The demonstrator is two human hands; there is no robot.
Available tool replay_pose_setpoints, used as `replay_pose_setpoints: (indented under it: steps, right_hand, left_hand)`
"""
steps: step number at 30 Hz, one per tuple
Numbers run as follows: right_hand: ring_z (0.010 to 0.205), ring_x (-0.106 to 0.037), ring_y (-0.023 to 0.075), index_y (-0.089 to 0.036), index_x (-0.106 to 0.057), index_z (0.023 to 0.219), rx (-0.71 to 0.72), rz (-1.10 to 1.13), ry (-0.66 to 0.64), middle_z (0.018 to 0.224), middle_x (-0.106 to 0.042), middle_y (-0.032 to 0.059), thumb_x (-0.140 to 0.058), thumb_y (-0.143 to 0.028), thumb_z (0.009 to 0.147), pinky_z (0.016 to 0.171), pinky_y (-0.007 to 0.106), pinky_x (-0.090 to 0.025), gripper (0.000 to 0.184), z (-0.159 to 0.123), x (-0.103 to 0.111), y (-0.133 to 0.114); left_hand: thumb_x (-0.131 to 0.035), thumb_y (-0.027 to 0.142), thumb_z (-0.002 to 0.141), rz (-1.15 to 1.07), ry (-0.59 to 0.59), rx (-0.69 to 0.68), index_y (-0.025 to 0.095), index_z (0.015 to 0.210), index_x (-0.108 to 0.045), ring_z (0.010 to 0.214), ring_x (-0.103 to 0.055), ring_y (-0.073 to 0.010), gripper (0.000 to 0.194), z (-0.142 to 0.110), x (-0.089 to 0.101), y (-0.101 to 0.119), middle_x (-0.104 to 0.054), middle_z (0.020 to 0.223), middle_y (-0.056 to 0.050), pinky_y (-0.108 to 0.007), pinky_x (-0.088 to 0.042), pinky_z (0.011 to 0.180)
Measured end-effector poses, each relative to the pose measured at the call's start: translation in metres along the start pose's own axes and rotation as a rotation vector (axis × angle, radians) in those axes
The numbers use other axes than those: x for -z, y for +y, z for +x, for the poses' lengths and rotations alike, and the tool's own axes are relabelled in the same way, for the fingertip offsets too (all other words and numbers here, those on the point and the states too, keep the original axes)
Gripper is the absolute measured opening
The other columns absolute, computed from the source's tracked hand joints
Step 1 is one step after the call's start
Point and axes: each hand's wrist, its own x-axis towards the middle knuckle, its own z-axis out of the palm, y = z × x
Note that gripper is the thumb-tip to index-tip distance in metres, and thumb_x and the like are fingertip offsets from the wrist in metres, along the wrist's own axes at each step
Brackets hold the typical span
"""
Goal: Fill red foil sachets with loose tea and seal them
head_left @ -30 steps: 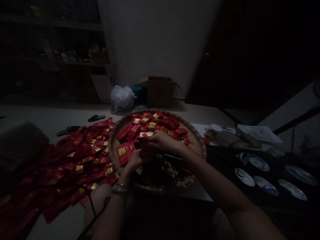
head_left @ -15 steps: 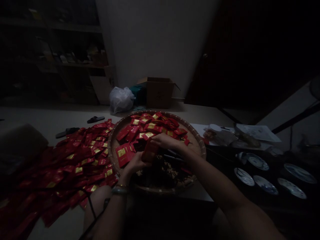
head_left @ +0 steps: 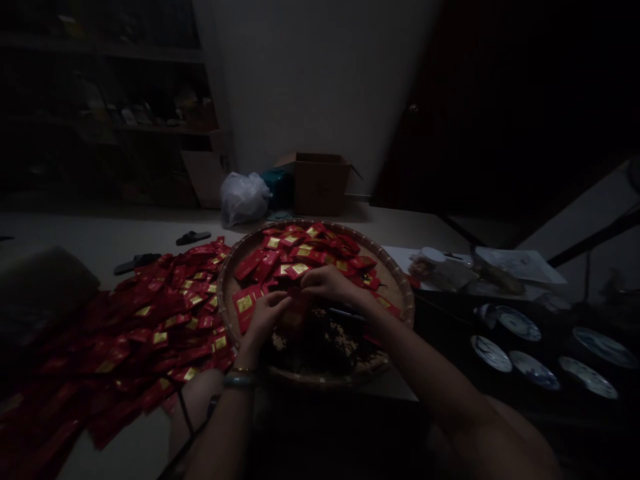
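Both my hands are over a round woven tray (head_left: 227, 300), holding a red packet (head_left: 295, 308) between them. My left hand (head_left: 266, 319) pinches its left side; my right hand (head_left: 327, 285) grips the upper right edge. The packet is dim and partly covered by my fingers. Below it lies a dark heap of loose dried material (head_left: 330, 343) with pale bits, its kind too dark to name. A slim tool with a shiny edge (head_left: 347, 315) rests beside my right wrist. Red packets with gold labels (head_left: 305, 251) fill the tray's far half.
A large pile of red packets (head_left: 170, 320) spreads over the floor at left. Slippers (head_left: 193, 237), a white plastic bag (head_left: 245, 199) and a cardboard box (head_left: 320, 185) lie beyond. To the right are patterned plates (head_left: 535, 370) and a white-lidded jar (head_left: 431, 257).
My hands have shifted on the red packet, which has tilted lower and shows less. The right fingers are now bunched at its top edge. The rest of the scene is unchanged.
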Motion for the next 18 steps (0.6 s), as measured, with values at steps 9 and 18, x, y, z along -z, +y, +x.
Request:
replay_pose_setpoints:
  steps: [9, 18]
  right_hand:
    - [0.076, -0.062, 0.0161, -0.016, -0.066, 0.106, -0.224, 0.216, 0.194, 0.089, -0.070, 0.0044, -0.072, -0.036, 0.069, 0.069, 0.027, -0.048, 0.042, -0.020, -0.019, 0.018]
    - [0.062, -0.060, 0.0148, -0.013, -0.071, 0.072, -0.401, 0.431, 0.314, 0.067, -0.068, 0.0025, -0.075, -0.034, 0.060, 0.059, 0.025, -0.045, 0.025, -0.007, -0.055, 0.023]
  left_hand:
    - [-0.077, 0.041, 0.052, -0.134, 0.086, 0.012, 0.015, 0.081, -0.062, 0.062, -0.062, -0.0160, 0.041, 0.001, 0.000, -0.003, -0.067, 0.070, 0.000, -0.026, -0.047, 0.058]
    - [-0.081, 0.041, 0.049, -0.106, 0.009, 0.055, 0.014, 0.067, -0.065, 0.055, -0.058, -0.0125, 0.037, -0.004, -0.003, 0.002, -0.065, 0.060, 0.001, -0.021, -0.043, 0.053]
